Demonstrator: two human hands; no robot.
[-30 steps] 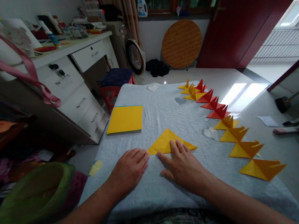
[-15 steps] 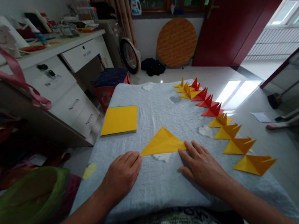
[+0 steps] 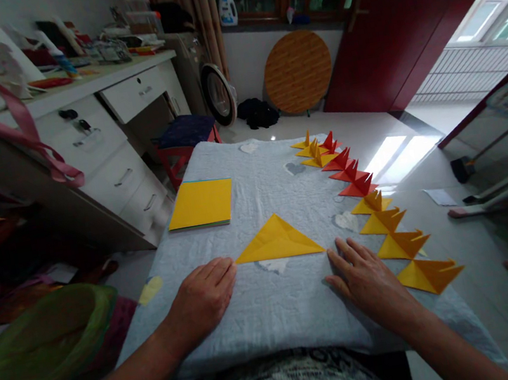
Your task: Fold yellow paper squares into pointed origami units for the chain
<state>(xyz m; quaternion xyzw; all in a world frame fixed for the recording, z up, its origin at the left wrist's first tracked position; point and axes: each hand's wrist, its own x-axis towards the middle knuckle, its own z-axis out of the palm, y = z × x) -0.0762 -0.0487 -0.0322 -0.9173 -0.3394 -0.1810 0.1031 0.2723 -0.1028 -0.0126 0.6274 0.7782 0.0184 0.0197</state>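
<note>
A sheet of yellow origami paper (image 3: 277, 241), folded into a triangle with its long edge towards me, lies flat on the cloth. At its left corner my left hand (image 3: 210, 292) is closed, fingers pressed together on the tip; its thumb is hidden. My right hand (image 3: 361, 272) rests open by the right corner, fingers apart, the index fingertip at or just beside the tip. To the upper left lies a square stack of paper (image 3: 201, 203), yellow on top. Folded yellow paper pieces (image 3: 402, 245) and red ones (image 3: 356, 183) stand in a line along the right side.
A pale blue cloth (image 3: 274, 315) with heart patches covers the table. Left of it are a green bin (image 3: 51, 344) and a white desk (image 3: 101, 137) with drawers. A stool (image 3: 184, 133) stands beyond the far left corner; a round wooden board (image 3: 298, 72) leans against the wall.
My right hand has slid right along the triangle's long edge to its corner, uncovering that tip. My left hand keeps its place at the left corner. The view has shifted slightly.
</note>
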